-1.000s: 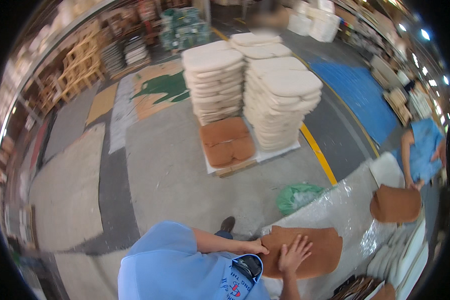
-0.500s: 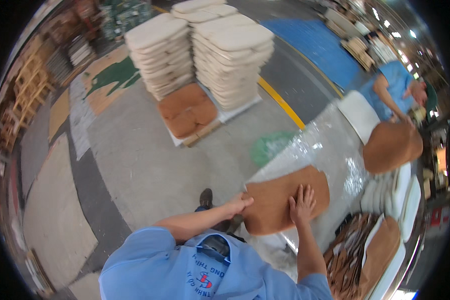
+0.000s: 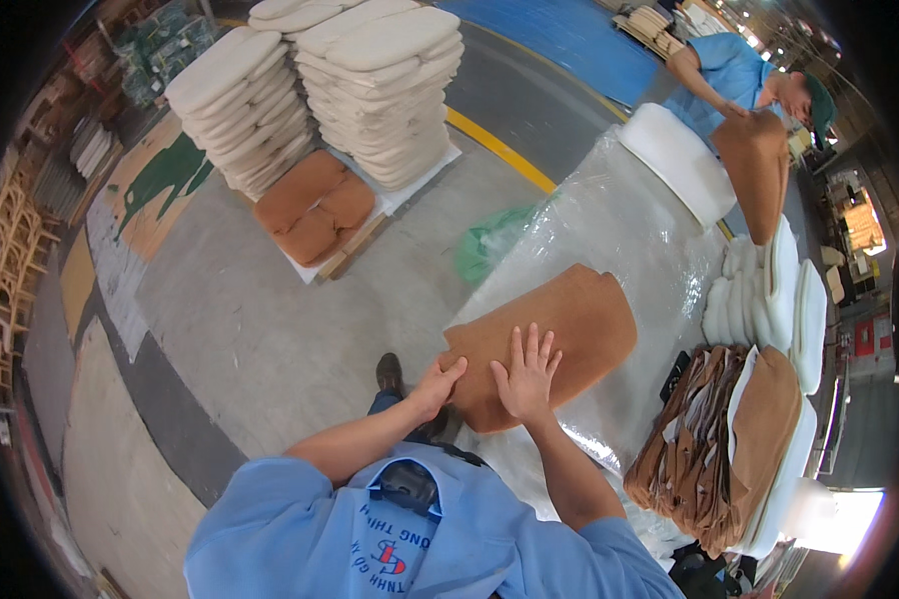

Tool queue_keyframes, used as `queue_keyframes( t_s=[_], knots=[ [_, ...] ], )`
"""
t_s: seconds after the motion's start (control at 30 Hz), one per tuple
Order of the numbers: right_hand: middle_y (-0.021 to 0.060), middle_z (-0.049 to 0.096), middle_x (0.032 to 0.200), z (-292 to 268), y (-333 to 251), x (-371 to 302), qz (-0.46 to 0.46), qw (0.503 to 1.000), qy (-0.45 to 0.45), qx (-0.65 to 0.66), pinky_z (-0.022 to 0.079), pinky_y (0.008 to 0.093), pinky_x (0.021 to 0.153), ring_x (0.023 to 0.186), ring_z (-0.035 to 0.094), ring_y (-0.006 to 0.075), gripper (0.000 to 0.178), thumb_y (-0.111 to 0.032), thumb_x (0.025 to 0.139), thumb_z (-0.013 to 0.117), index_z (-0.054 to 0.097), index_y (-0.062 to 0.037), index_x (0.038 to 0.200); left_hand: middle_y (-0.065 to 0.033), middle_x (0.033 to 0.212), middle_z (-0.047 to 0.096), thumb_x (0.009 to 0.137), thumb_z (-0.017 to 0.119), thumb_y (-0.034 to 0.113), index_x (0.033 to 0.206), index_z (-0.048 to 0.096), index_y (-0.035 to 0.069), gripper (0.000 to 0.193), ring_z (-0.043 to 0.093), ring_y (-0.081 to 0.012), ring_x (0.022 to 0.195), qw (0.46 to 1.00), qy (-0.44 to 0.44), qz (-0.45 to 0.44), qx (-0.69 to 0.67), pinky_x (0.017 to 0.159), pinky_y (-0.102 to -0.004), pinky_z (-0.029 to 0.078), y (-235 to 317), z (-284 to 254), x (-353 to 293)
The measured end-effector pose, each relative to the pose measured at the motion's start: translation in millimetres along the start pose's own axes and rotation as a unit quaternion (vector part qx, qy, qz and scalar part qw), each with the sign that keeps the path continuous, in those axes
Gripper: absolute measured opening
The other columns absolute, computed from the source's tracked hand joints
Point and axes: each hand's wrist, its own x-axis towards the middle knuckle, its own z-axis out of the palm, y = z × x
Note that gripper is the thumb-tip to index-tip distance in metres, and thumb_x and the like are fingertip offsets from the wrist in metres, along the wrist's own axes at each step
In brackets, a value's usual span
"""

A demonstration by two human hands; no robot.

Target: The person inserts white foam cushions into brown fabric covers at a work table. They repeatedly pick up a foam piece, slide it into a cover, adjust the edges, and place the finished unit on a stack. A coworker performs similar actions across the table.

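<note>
A brown cushion cover (image 3: 589, 324), a rounded panel that looks like fabric or leather, lies across the near part of a table wrapped in clear plastic film (image 3: 629, 225). My left hand (image 3: 437, 387) pinches its near left edge, thumb on top. Flat on the cover's upper face rests my right hand (image 3: 527, 379), fingers spread. Whether the cover has a pad inside cannot be made out. Across the table a person in a blue shirt (image 3: 714, 60) and green cap holds up a similar brown cover (image 3: 754, 165) beside a white foam pad (image 3: 674, 165).
Tall stacks of white pads (image 3: 380, 90) stand on a pallet at the far left, with brown cushions (image 3: 315, 208) in front. Right of the table are folded brown covers (image 3: 699, 429) and more white pads (image 3: 759, 290). A green plastic bag (image 3: 489, 240) lies by the table's left edge.
My right hand has slid left over the cover, closer to my left hand. The other person has lifted their brown cover more upright. The whole view has shifted.
</note>
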Motion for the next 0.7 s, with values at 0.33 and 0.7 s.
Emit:
queue_keyframes(
  t_s=[0.33,0.7],
  knots=[
    [0.0163,0.058,0.148,-41.7,65.0,27.6,-0.006,0.985,0.026,0.171,0.036,0.0582,0.115,0.139,0.049,0.0423,0.047,-0.044,0.097,0.066,0.071,-0.0133,0.132,-0.0089,0.120,0.067,0.107,0.050,0.062,0.141,0.054,0.010,0.063,0.067,-0.0197,0.094,0.997,0.067,0.000,0.048,0.072,-0.0355,0.055,21.8,19.3,-12.7],
    [0.0186,0.068,0.134,-77.0,214.3,83.5,0.391,0.861,0.068,0.318,0.047,0.0441,0.109,0.129,0.061,0.0333,0.063,-0.054,0.103,0.057,0.062,-0.0048,0.141,-0.0103,0.130,0.066,0.102,0.070,0.041,0.148,0.048,0.015,0.057,0.069,-0.0247,0.107,0.991,-0.066,-0.050,0.108,0.081,-0.0406,0.059,31.1,1.2,-37.2]
  ],
)
